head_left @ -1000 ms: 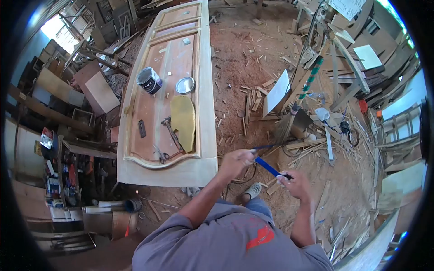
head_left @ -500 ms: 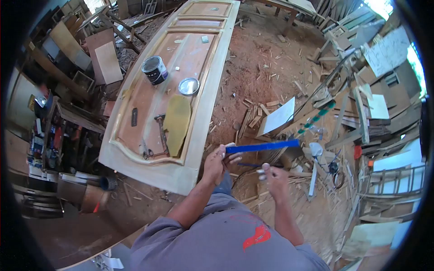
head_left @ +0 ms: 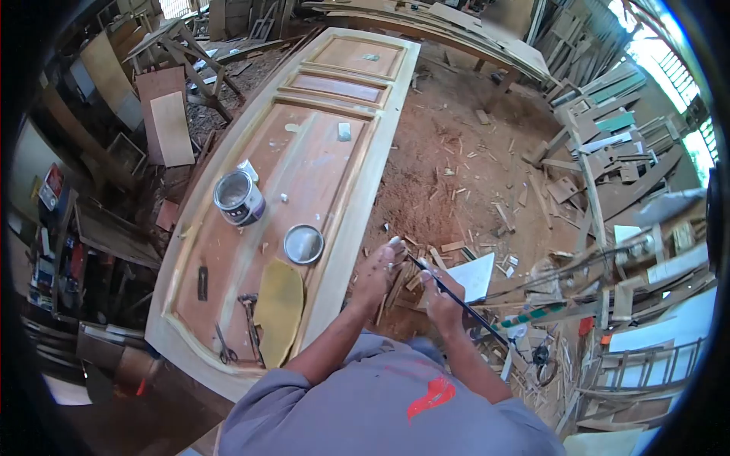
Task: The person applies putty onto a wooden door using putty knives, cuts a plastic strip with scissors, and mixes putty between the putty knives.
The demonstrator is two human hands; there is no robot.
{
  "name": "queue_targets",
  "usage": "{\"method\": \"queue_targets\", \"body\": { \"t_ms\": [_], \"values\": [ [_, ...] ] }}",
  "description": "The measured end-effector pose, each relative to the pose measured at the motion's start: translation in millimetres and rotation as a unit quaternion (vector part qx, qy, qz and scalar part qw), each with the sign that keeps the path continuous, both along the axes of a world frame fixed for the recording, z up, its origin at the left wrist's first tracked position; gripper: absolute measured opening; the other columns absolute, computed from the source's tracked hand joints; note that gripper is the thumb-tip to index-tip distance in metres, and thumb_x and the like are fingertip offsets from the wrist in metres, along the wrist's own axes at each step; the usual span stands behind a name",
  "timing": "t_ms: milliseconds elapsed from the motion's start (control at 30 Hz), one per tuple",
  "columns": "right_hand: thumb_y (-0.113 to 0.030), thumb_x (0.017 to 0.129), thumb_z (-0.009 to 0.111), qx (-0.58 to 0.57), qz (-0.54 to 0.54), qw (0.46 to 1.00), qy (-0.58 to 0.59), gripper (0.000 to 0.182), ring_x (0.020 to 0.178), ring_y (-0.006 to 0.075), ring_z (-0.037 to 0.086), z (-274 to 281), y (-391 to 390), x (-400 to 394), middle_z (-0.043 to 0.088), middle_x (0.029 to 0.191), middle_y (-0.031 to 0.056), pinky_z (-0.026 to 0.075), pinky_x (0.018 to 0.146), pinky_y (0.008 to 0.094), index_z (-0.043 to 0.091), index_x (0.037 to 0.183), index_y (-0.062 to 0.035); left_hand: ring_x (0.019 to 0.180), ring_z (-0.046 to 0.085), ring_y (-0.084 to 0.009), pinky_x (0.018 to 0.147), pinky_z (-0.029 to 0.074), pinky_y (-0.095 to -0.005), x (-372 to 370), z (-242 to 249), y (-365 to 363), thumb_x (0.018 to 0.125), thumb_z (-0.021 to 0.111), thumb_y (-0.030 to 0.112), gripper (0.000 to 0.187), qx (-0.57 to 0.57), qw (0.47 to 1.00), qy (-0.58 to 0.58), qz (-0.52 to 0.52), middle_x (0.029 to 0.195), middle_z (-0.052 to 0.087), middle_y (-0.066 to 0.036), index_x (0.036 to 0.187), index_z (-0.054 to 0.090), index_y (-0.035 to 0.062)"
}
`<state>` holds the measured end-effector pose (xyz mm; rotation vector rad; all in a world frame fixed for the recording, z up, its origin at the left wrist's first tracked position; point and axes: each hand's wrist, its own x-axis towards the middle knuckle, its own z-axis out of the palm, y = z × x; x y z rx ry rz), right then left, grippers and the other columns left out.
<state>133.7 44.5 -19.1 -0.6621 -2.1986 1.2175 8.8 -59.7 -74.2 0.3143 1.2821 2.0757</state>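
My right hand [head_left: 442, 300] is closed round a long, thin dark strip [head_left: 477, 318], seen nearly edge-on and slanting down to the right. The strip's upper end lies close to the fingertips of my left hand [head_left: 372, 277]. The left fingers are drawn together, and what they pinch, if anything, is hidden. Both hands are in front of my body, just right of a panelled wooden door [head_left: 346, 228] that lies flat. On the door are an open paint can [head_left: 239, 199], its round lid [head_left: 304, 244], a yellow sheet [head_left: 278, 315], a hammer [head_left: 251, 323], scissors [head_left: 225, 346] and a dark block [head_left: 202, 283].
Wood offcuts and shavings litter the dirt floor [head_left: 449, 175]. A white board [head_left: 471, 277] stands low beyond my right hand. Stacked timber [head_left: 585, 182] lines the right side, a workbench [head_left: 456, 34] stands at the back, and a cluttered shelf [head_left: 76, 251] is at left.
The blue strip, earlier held broadside in my left hand, no longer shows its wide face. My right hand has moved up and left, nearer the left one. The view has tilted upward.
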Motion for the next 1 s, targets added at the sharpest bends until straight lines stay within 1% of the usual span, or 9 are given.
{"method": "queue_targets", "body": {
  "t_ms": [133, 167, 267, 367, 533, 667, 700, 800, 1000],
  "values": [
    [-0.007, 0.095, 0.071, 0.006, 0.191, 0.979, 0.075, 0.021, 0.091, 0.0248, 0.074, -15, 19, -74, 0.076, 0.104, 0.02, 0.056, 0.081, 0.0348, 0.073, 0.113, 0.0035, 0.134, 0.055, -0.0286, 0.112, 0.045, -0.0436, -47, 34, 32, 0.114, 0.031, 0.035, 0.055, 0.008, 0.99, -0.128, 0.059, 0.147, 0.053, -0.019, 0.153, 0.037, -0.0033],
    [-0.014, 0.098, 0.071, -0.055, 0.212, 0.974, 0.053, 0.026, 0.087, 0.0171, 0.069, -12, 28, -90, 0.076, 0.098, 0.0127, 0.054, 0.081, 0.0316, 0.073, 0.118, 0.0025, 0.131, 0.058, -0.028, 0.109, 0.048, -0.0429, -68, 8, 32, 0.113, 0.038, 0.033, 0.052, 0.056, 0.989, -0.113, 0.079, 0.144, 0.055, -0.02, 0.15, 0.042, -0.0034],
    [-0.013, 0.097, 0.07, -0.132, 0.2, 0.969, -0.061, 0.024, 0.091, 0.0208, 0.072, -2, 75, -137, 0.077, 0.103, 0.0151, 0.056, 0.083, 0.0328, 0.074, 0.117, 0.001, 0.115, 0.067, -0.025, 0.099, 0.055, -0.0384, -115, -13, 21, 0.11, 0.05, 0.025, 0.041, -0.039, 0.978, -0.058, 0.195, 0.127, 0.065, -0.019, 0.136, 0.055, -0.0052],
    [-0.018, 0.1, 0.068, -0.176, 0.222, 0.958, -0.05, 0.029, 0.086, 0.015, 0.069, -12, 124, -194, 0.076, 0.099, 0.0104, 0.055, 0.08, 0.0299, 0.072, 0.121, 0.0018, 0.081, 0.07, -0.0149, 0.078, 0.06, -0.0295, -149, -40, 10, 0.1, 0.068, 0.012, 0.017, -0.126, 0.947, -0.016, 0.296, 0.088, 0.073, -0.008, 0.101, 0.073, -0.0039],
    [-0.021, 0.102, 0.068, -0.336, 0.3, 0.887, -0.097, 0.034, 0.086, 0.0137, 0.069, -78, 212, -309, 0.074, 0.098, 0.0089, 0.055, 0.078, 0.027, 0.066, 0.125, 0.0033, 0.072, 0.064, -0.01, 0.068, 0.053, -0.0251, -184, -67, 28, 0.097, 0.073, 0.014, 0.017, -0.248, 0.867, 0.011, 0.433, 0.078, 0.069, -0.003, 0.093, 0.075, -0.0013],
    [-0.016, 0.098, 0.07, -0.297, 0.349, 0.882, -0.108, 0.029, 0.088, 0.0148, 0.07, -94, 275, -393, 0.072, 0.101, 0.0095, 0.056, 0.08, 0.0271, 0.066, 0.119, 0.0048, 0.063, 0.056, -0.0074, 0.059, 0.045, -0.0245, -201, -115, 51, 0.097, 0.073, 0.02, 0.024, -0.439, 0.769, -0.041, 0.462, 0.073, 0.066, -0.001, 0.086, 0.076, -0.001],
    [-0.014, 0.097, 0.072, -0.305, 0.351, 0.88, -0.096, 0.026, 0.086, 0.0142, 0.069, -97, 290, -407, 0.072, 0.1, 0.009, 0.056, 0.079, 0.0287, 0.067, 0.115, 0.0039, 0.057, 0.048, -0.0064, 0.054, 0.037, -0.0256, -208, -118, 76, 0.095, 0.076, 0.026, 0.03, -0.367, 0.749, 0.088, 0.545, 0.065, 0.063, 0.0, 0.081, 0.075, -0.0008],
    [-0.017, 0.098, 0.07, -0.254, 0.315, 0.907, -0.117, 0.022, 0.082, 0.0133, 0.067, -136, 335, -450, 0.071, 0.095, 0.0087, 0.055, 0.076, 0.031, 0.069, 0.109, 0.0025, 0.058, 0.054, -0.008, 0.057, 0.043, -0.027, -218, -90, 90, 0.091, 0.08, 0.032, 0.034, -0.54, 0.713, 0.013, 0.447, 0.061, 0.064, -0.003, 0.084, 0.079, -0.0014],
    [-0.028, 0.1, 0.066, -0.331, 0.275, 0.864, -0.261, 0.028, 0.072, 0.0151, 0.063, -195, 365, -519, 0.068, 0.08, 0.004, 0.051, 0.068, 0.0312, 0.071, 0.095, -0.0004, 0.063, 0.065, -0.0196, 0.062, 0.051, -0.0344, -269, -124, 122, 0.086, 0.08, 0.035, 0.033, -0.538, 0.716, 0.055, 0.442, 0.073, 0.072, -0.012, 0.085, 0.076, 0.0021]
  ]
}}
